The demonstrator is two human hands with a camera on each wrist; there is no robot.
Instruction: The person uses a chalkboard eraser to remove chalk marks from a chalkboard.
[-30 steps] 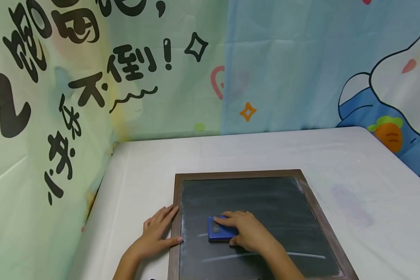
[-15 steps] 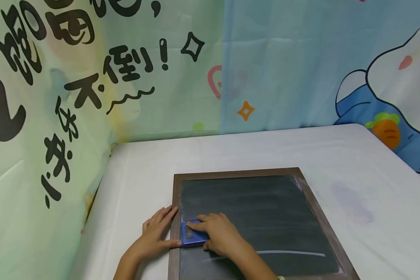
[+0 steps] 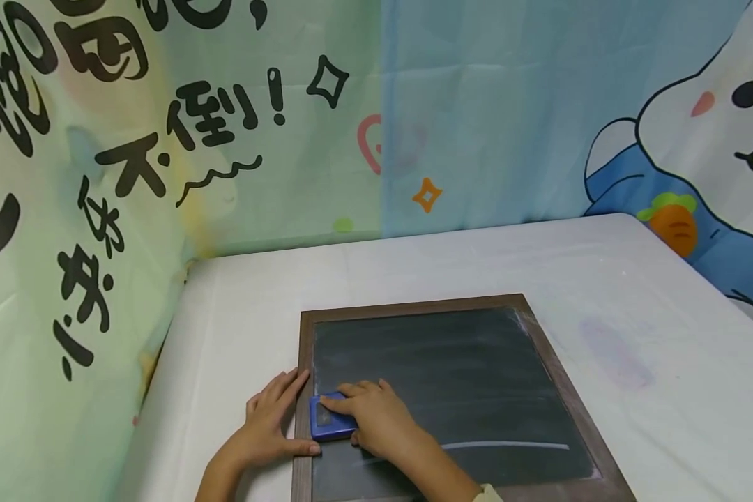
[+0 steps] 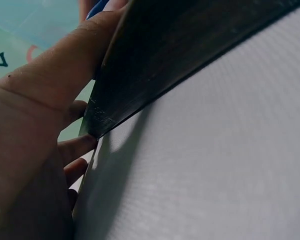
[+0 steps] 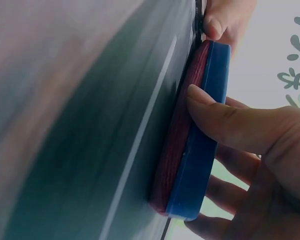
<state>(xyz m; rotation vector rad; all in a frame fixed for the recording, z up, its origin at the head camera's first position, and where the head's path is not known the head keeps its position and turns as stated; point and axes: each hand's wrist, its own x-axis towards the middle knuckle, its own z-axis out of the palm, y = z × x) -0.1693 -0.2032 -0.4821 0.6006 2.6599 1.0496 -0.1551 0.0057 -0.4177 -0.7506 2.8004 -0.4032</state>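
A chalkboard in a brown wooden frame lies on the table. My right hand grips a blue chalkboard eraser at the board's left edge. In the right wrist view, the thumb and fingers hold the eraser's sides, and its dark red felt faces the board. A white chalk line crosses the lower part of the board, partly hidden by the right forearm. My left hand rests on the left side of the frame, fingers extended along its outer edge and thumb on top, close to the eraser.
A white cloth covers the table, with a faint purple stain to the right of the board. Behind and to the left hangs a printed curtain with dark lettering and a cartoon animal.
My right hand has slid the eraser leftward to the frame's left side. A short chalk mark formerly beside the eraser no longer shows. The left hand stays on the frame; the head view shifts slightly.
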